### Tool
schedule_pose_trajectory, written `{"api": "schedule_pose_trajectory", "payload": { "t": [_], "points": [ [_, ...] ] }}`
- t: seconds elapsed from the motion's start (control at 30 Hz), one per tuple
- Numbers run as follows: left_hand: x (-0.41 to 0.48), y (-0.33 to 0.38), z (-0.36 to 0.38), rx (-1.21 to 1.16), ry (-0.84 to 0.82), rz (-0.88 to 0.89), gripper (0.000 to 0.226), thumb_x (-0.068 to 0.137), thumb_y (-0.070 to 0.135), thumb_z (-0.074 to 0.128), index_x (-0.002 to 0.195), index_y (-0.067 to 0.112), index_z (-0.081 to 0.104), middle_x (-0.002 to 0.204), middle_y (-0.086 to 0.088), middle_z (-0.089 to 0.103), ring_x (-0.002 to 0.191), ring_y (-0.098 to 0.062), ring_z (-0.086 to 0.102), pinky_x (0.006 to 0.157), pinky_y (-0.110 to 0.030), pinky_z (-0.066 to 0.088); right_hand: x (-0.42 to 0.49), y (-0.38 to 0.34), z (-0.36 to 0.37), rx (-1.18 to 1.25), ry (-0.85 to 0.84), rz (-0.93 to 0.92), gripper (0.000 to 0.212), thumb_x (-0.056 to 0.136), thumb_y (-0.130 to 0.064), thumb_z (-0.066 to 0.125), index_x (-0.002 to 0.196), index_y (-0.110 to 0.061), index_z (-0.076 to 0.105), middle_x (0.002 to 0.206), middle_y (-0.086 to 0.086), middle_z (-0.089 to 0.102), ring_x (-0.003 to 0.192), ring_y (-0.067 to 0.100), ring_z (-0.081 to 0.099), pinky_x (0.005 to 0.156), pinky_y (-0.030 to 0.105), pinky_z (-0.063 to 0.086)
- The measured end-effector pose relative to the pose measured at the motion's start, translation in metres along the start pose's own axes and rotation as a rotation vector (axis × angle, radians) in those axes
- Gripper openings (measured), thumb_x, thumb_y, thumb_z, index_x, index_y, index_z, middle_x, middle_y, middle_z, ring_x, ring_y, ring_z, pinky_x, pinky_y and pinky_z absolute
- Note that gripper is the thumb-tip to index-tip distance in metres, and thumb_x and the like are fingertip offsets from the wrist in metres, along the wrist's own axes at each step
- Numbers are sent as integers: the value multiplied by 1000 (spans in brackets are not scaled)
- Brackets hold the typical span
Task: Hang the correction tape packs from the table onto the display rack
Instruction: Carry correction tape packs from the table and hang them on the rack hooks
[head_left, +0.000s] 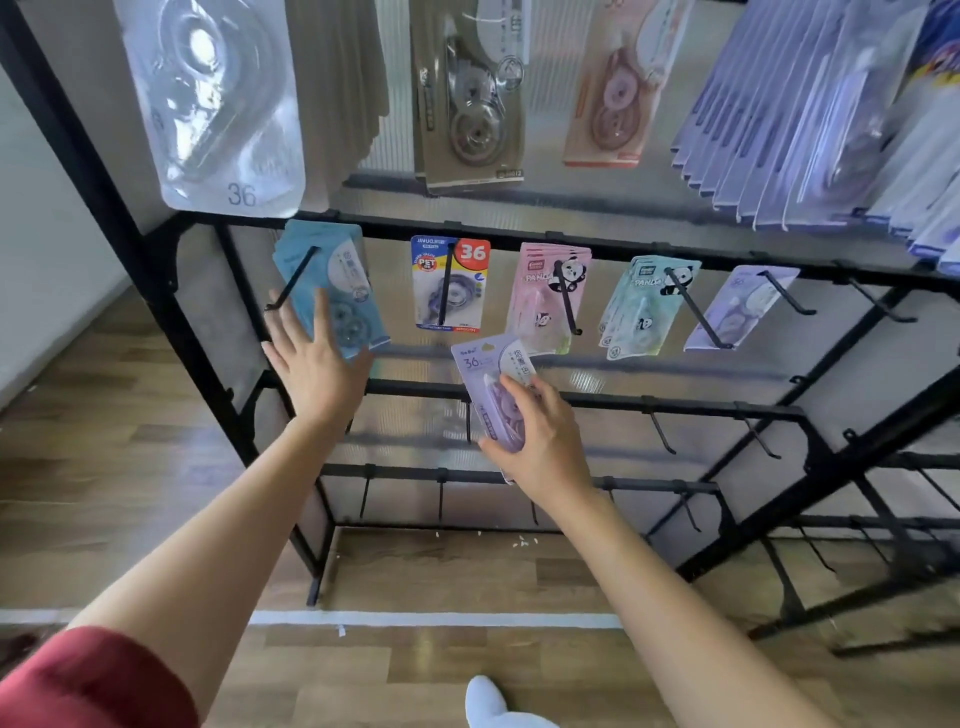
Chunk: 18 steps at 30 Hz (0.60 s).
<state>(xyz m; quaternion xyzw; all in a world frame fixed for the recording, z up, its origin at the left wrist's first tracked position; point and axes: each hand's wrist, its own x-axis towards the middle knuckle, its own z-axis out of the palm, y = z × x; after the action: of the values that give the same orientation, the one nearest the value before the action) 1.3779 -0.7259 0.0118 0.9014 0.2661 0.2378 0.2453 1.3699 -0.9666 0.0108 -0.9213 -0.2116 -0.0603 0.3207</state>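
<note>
My right hand (540, 436) grips a purple correction tape pack (488, 369) by its lower half, holding it upright in front of the black display rack (519, 236). My left hand (317, 358) reaches out with straight fingers and touches the blue packs (332, 275) hanging on the leftmost hook. Along the same rail hang a white "36" pack (451, 283), pink panda packs (550, 296), green panda packs (644, 306) and a lilac pack (737, 306).
Bare black hooks (662, 431) stick out from the lower rails. Larger packs (467, 93) hang on the row above. The rack stands on a wooden floor (104, 457) beside a white wall on the left. The table is out of view.
</note>
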Motion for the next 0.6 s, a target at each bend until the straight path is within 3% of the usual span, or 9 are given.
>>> {"api": "schedule_pose_trajectory", "payload": {
  "t": [0.27,0.6],
  "points": [
    [-68,21,-14,-31,-143,160,78,91,30,59,153,23,13,160,-10,-5,147,-31,-3,118,-46,1,-65,9,-15,51,147,55,70,77,-25,76,139,-13,45,140,16,39,128,34,38,106,43,34],
    [-110,92,-16,-101,-136,413,74,91,29,59,152,23,16,161,-7,-1,147,-26,-4,118,-39,-1,-100,43,-59,67,340,64,68,75,-22,78,136,-13,49,140,17,41,130,33,38,98,53,43]
  ]
}}
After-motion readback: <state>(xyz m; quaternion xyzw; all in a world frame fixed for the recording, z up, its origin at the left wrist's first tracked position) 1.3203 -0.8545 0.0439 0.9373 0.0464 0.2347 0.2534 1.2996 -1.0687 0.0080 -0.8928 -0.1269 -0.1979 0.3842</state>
